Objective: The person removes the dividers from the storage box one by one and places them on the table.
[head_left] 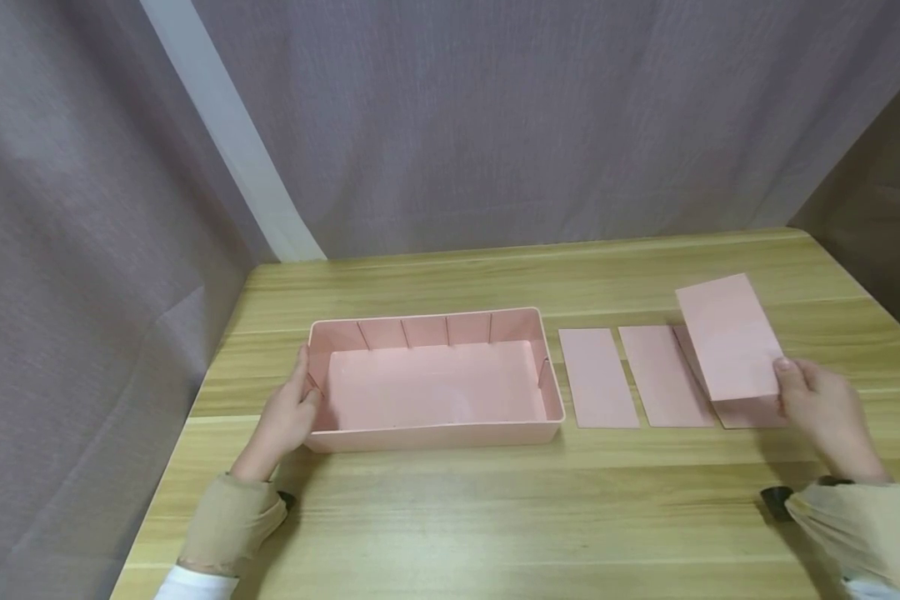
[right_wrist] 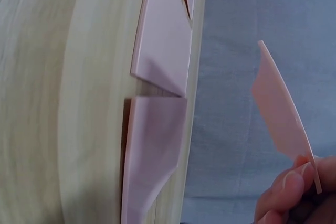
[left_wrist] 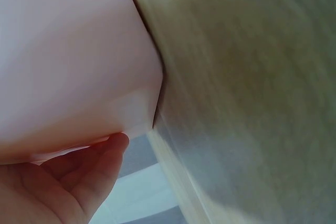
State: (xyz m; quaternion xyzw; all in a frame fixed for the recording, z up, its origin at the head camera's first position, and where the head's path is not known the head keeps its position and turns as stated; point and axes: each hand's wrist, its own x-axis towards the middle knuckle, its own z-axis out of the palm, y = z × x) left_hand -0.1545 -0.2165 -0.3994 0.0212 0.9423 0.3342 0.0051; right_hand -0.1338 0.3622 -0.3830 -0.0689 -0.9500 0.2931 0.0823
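Note:
A shallow pink box (head_left: 435, 435), open at the top, stands on the wooden table with thin slots down its inner walls. At its left end my left hand (head_left: 288, 412) grips the wall, thumb at the rim and fingers along the outside. In the left wrist view the fingertips touch the box's outer side (left_wrist: 79, 66). My right hand (head_left: 825, 408) pinches a thin pink divider panel (head_left: 731, 337) by one edge, lifted and tilted above the table. The right wrist view shows this raised panel (right_wrist: 281, 108) nearly edge-on between thumb and fingers.
Right of the box lie a flat pink panel (head_left: 598, 379), a second panel (head_left: 663, 375), and another pink panel (head_left: 753, 412) partly hidden under the raised one. A grey curtain (head_left: 495, 125) hangs behind the wooden table (head_left: 495, 525).

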